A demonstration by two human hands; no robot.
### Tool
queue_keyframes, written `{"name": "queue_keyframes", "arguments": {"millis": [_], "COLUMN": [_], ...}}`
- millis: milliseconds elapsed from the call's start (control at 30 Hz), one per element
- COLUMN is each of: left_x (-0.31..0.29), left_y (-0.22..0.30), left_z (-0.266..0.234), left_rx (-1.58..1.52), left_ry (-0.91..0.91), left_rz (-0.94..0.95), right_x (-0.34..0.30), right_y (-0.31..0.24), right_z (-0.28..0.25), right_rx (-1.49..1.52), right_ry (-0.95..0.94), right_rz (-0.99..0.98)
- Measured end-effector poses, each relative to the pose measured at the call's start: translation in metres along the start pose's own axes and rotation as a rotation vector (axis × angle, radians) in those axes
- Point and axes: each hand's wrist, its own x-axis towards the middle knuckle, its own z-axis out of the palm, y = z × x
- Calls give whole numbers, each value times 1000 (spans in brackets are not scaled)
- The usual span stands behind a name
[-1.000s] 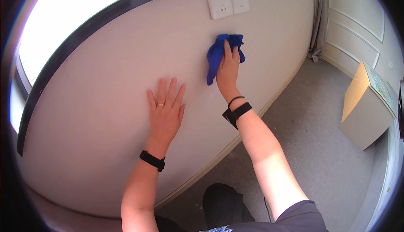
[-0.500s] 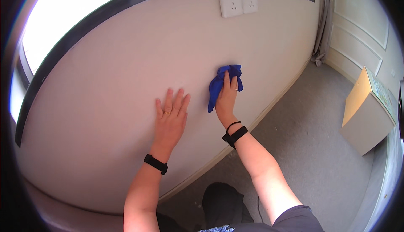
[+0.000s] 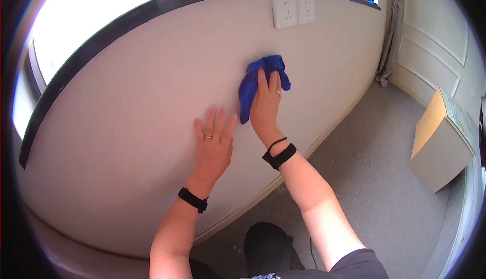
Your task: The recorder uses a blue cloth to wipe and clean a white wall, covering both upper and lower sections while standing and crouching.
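Holding crumpled blue cloth (image 3: 248, 88) against smooth off-white wall (image 3: 126, 112): right hand (image 3: 266, 111), below two white rectangular sockets (image 3: 286, 12). Left hand (image 3: 213, 153): spread wide, palm toward wall.

The right hand (image 3: 266, 109) is covering part of the cloth (image 3: 249, 84), glare is hiding the view through the window (image 3: 126, 6), and the upper edge is cutting off the curtain (image 3: 390, 36).

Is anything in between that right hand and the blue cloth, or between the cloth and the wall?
Nothing visible. The right hand rests directly on the blue cloth, which appears to lie against the wall; its underside is hidden.
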Motion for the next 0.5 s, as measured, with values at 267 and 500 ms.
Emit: {"name": "queue_keyframes", "arguments": {"millis": [267,500], "left_x": [-8,-71], "left_y": [-16,-15], "left_z": [4,5], "left_rx": [-223,-270], "left_ry": [288,187], "left_rz": [-49,-246], "right_x": [-62,-121], "right_y": [-63,-74], "right_z": [21,17], "right_rx": [48,199], "right_ry": [-204,-535], "right_rz": [-68,-112]}}
